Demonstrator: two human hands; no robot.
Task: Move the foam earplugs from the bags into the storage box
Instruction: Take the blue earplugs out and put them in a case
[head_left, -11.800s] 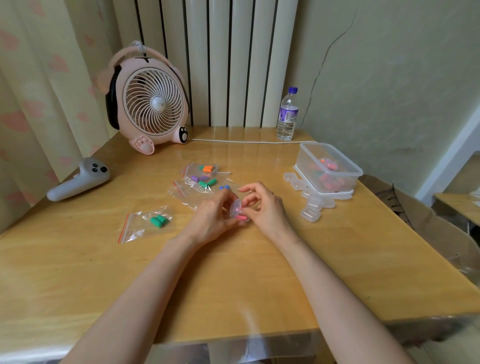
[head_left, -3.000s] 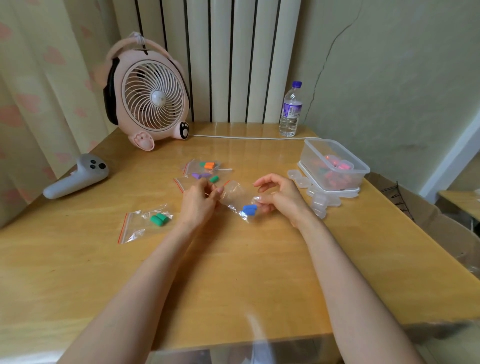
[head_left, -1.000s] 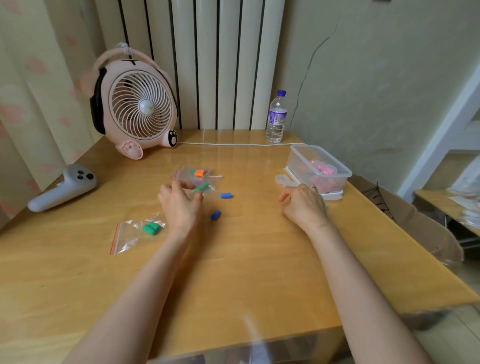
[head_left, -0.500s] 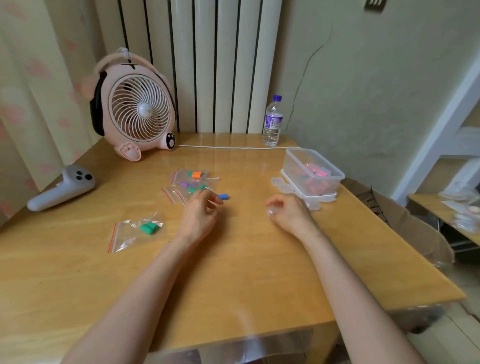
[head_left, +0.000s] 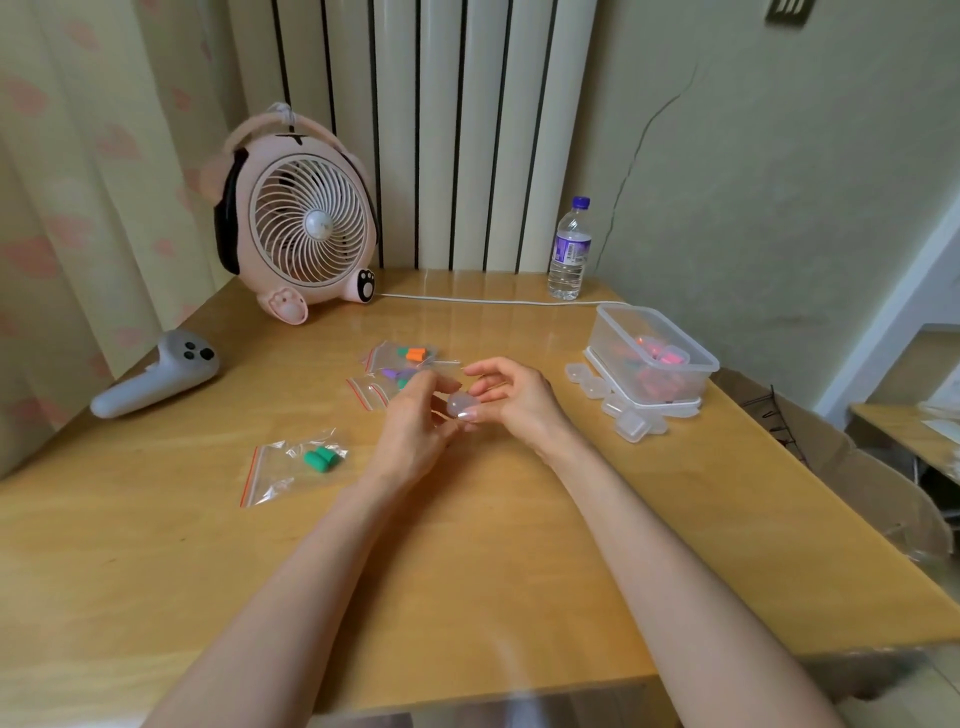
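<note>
Over the middle of the table, my left hand (head_left: 410, 423) and my right hand (head_left: 514, 397) meet around a small clear case (head_left: 460, 404). Fingertips of both hands pinch it. A zip bag with two green earplugs (head_left: 318, 459) lies to the left of my left hand. Behind my hands lie a bag with orange and green earplugs (head_left: 413, 354) and a bag with purple earplugs (head_left: 388, 374), partly hidden. The clear storage box (head_left: 615, 332) stands at the right with pink and red earplugs inside. No loose blue earplugs show.
Several small clear cases (head_left: 626, 418) are piled in front of the storage box. A pink fan (head_left: 306, 228), its white cable (head_left: 493, 301) and a water bottle (head_left: 569, 249) stand at the back. A grey controller (head_left: 156, 374) lies at the left.
My right hand came back from the pile of cases with a small clear case. Both hands have closed in on it at the table's middle. The loose blue earplugs have gone out of sight.
</note>
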